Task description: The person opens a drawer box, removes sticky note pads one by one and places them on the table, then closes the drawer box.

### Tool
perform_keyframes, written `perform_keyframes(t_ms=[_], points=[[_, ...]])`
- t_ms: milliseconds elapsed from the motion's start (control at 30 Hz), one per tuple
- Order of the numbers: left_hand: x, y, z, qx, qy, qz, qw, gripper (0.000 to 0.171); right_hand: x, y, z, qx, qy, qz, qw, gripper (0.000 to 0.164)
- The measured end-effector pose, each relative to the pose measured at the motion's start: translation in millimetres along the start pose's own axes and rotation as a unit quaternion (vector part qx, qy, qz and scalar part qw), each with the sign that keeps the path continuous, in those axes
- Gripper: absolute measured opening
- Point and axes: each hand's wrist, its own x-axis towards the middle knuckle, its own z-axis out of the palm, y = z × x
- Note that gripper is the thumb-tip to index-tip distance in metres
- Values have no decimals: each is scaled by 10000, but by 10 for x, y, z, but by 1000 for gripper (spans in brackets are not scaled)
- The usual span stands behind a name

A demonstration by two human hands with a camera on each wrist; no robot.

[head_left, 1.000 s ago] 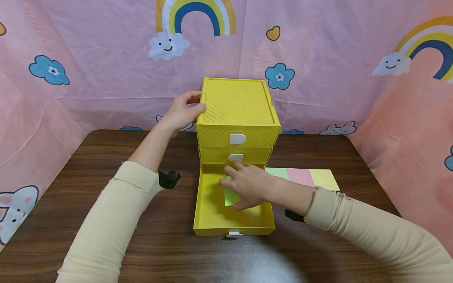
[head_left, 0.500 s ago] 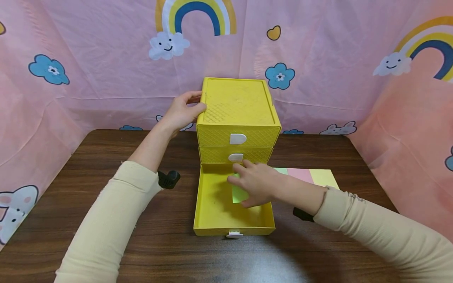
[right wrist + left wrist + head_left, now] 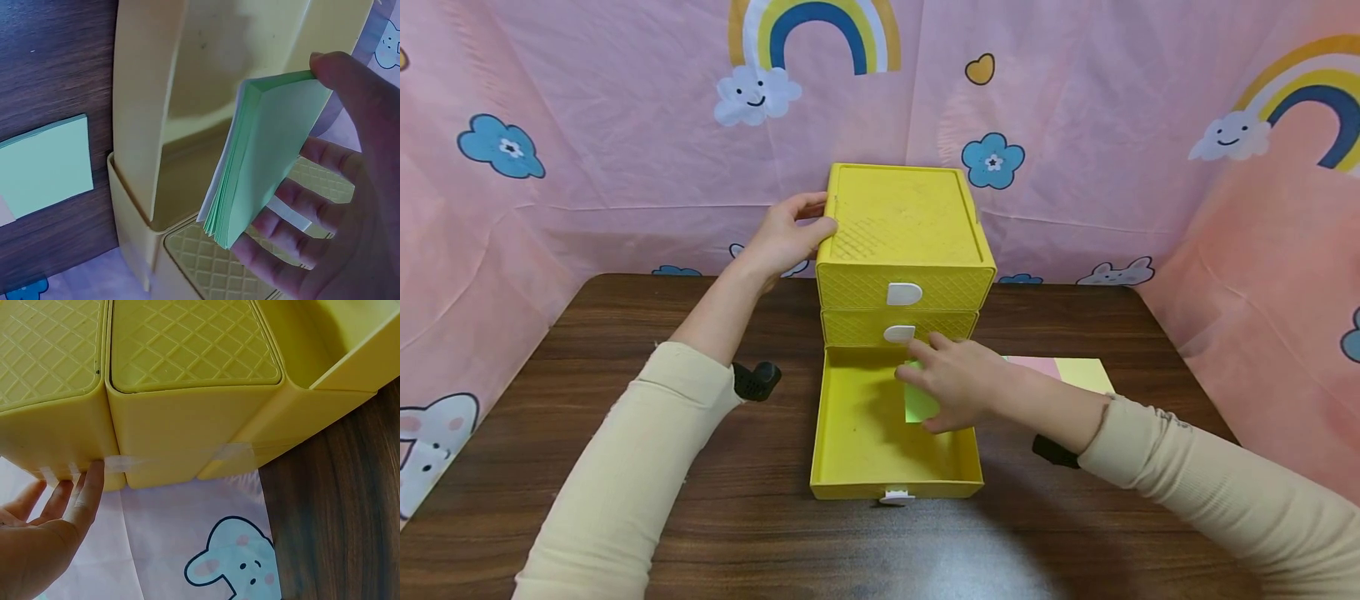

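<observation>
A yellow drawer unit (image 3: pixel 910 217) with white handles stands on the table, its lowest drawer (image 3: pixel 857 450) pulled out. My left hand (image 3: pixel 786 237) rests at the unit's upper left edge, thumb on the top, the other fingers fairly straight against the side wall. Over the right part of the open drawer, my right hand (image 3: pixel 962 379) pinches a green sticky note pad (image 3: pixel 275 137) between thumb and fingertips. In the right wrist view the pad's leaves fan slightly at one corner. The drawer floor in view shows only shadow and small specks.
To the right of the unit, a row of pads lies on the dark wood table (image 3: pixel 737 508): a pink pad (image 3: pixel 1037 364), a yellow pad (image 3: pixel 1082 373) and a green pad (image 3: pixel 47 165). Pink patterned cloth (image 3: pixel 880 125) hangs behind and at both sides.
My right hand has moved to the right and slightly back with the green sticky note pad, toward the drawer's right wall. My left hand and the drawer unit have stayed put.
</observation>
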Motion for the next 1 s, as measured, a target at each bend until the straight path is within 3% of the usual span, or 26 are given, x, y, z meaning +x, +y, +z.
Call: perform_keyframes(t_ms=[200, 500, 1000], points=[[1, 2, 6, -8, 5, 31, 10000, 55, -73, 48, 6, -52, 202, 47, 9998, 59], [2, 0, 9, -18, 28, 10, 10000, 55, -178, 137, 47, -16, 84, 211, 9997, 60], [-3, 0, 2, -22, 12, -25, 10000, 54, -412, 318, 181, 175, 269, 596, 9977, 59]])
